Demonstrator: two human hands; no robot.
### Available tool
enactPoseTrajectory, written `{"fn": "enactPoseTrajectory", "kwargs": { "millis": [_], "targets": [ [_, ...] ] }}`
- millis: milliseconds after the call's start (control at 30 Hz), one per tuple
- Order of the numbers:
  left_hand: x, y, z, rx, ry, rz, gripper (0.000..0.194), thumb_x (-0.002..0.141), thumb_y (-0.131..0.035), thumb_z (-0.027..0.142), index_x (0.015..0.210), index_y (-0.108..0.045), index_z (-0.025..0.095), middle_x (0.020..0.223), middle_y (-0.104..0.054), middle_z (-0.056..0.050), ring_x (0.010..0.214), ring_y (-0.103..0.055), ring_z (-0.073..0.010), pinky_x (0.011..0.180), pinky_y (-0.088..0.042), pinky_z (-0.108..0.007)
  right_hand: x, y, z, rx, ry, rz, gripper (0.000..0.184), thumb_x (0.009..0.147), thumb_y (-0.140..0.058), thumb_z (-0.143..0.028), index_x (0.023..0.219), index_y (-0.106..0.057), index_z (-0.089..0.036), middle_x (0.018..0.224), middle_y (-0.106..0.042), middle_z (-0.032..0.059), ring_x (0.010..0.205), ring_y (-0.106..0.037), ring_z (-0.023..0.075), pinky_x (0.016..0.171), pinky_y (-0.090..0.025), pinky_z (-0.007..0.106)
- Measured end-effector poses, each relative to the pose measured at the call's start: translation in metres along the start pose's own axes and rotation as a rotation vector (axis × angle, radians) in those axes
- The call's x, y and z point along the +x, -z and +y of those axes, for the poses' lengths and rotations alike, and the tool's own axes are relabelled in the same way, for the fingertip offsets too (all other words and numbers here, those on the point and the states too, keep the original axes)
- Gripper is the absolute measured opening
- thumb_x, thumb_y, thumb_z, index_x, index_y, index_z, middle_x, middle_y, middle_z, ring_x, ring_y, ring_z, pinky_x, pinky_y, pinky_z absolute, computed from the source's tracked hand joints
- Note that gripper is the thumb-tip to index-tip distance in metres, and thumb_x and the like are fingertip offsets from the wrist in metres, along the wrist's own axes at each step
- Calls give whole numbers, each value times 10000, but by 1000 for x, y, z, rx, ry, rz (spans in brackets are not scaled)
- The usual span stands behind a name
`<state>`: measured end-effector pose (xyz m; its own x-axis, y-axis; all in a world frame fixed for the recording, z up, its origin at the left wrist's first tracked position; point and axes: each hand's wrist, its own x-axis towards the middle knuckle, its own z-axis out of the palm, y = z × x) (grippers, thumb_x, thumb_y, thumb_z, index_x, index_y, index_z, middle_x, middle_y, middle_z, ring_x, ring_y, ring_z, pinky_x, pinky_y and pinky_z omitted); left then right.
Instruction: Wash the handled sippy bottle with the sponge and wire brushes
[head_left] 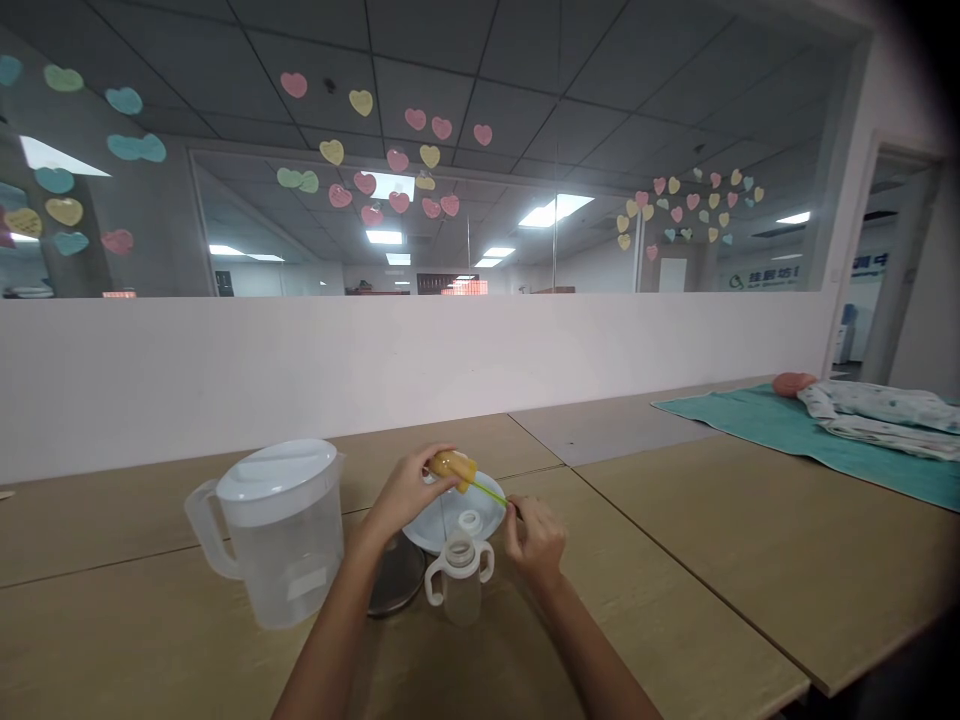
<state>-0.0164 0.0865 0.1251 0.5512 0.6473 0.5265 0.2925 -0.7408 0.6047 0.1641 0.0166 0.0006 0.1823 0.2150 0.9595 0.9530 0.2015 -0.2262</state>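
Note:
My left hand [417, 486] grips a small orange-yellow container [453, 466], tilted on its side with its end toward the right. A thin green stick [490, 490] runs from that end to the fingertips of my right hand [535, 532], which pinch it. The stick's far tip is hidden, so I cannot tell its kind. Below my hands stands an upright baby bottle [462, 590] with two white side handles and an uncovered mouth. Behind it sits a white bowl [424, 528], and a small white ring [470, 521] shows at the bowl, in line with the bottle's mouth.
A lidded clear pitcher [289, 550] stands left of my left forearm. A dark round lid or plate [397, 575] lies partly under that forearm. At the far right, a teal cloth [739, 430] carries folded patterned fabric [889, 410] and a pinkish-orange object [793, 384]. A low white wall borders the table.

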Motion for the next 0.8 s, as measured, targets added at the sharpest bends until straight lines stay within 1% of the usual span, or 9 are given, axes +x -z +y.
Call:
{"fn": "enactPoseTrajectory", "kwargs": {
  "millis": [100,167,267,367,500,567,667,733,800],
  "targets": [
    [0,0,2,34,-56,-15,337,673,-621,208,1009,-634,229,1221,-572,-23,1136,-511,-184,989,-388,-298,0,-1,0,-22,0,-13,235,885,-401,-201,827,-625,-156,704,-622,43,663,-544,131,613,-359,223],
    [0,-1,4,45,-62,-16,305,668,-607,171,966,-643,223,1235,-561,-27,1165,-493,-187,1023,-362,-311,-1,-2,0,-33,5,-17,253,893,-387,-210,830,-625,-155,705,-622,44,663,-549,126,614,-359,219],
    [-1,-2,8,24,-50,-11,328,683,-608,208,1010,-624,228,1239,-557,-29,1145,-506,-189,956,-414,-294,-4,-3,2,-59,-17,-5,293,915,-350,-223,837,-623,-150,694,-622,43,642,-561,112,591,-351,205],
    [-1,-3,11,0,-19,-4,401,706,-618,338,1094,-588,244,1179,-596,-22,1031,-561,-176,809,-463,-249,-8,-6,6,-110,-76,-8,338,938,-315,-244,826,-620,-152,659,-614,32,585,-547,103,539,-317,205],
    [0,-2,8,-19,68,-2,486,713,-573,522,1070,-604,193,1002,-664,-36,821,-603,-155,657,-452,-216,-12,-9,10,-189,-63,-31,378,953,-291,-251,782,-616,-160,593,-581,20,545,-511,106,525,-284,219],
    [-2,-1,5,15,125,-8,494,739,-493,590,905,-649,152,804,-676,-32,671,-596,-141,566,-415,-211,-12,-9,10,-206,-9,-20,382,954,-290,-243,770,-614,-158,582,-571,21,544,-499,109,531,-278,221],
    [-4,1,2,123,208,35,575,788,-352,631,615,-602,144,482,-553,-2,479,-532,-127,492,-343,-220,-11,-7,7,-195,61,-13,367,951,-302,-226,761,-609,-156,585,-568,24,557,-493,114,551,-284,227],
    [-4,4,0,170,235,85,593,804,-306,631,561,-562,155,414,-492,9,443,-515,-127,487,-325,-223,-10,-7,6,-178,78,-10,355,949,-310,-216,761,-606,-158,597,-575,26,572,-496,118,569,-293,232],
    [-4,9,-2,196,243,139,590,811,-287,631,611,-576,158,459,-532,3,454,-523,-127,500,-336,-225,-10,-7,5,-169,69,-7,347,949,-316,-219,763,-603,-159,606,-579,26,578,-497,120,575,-296,236]
  ]
}}
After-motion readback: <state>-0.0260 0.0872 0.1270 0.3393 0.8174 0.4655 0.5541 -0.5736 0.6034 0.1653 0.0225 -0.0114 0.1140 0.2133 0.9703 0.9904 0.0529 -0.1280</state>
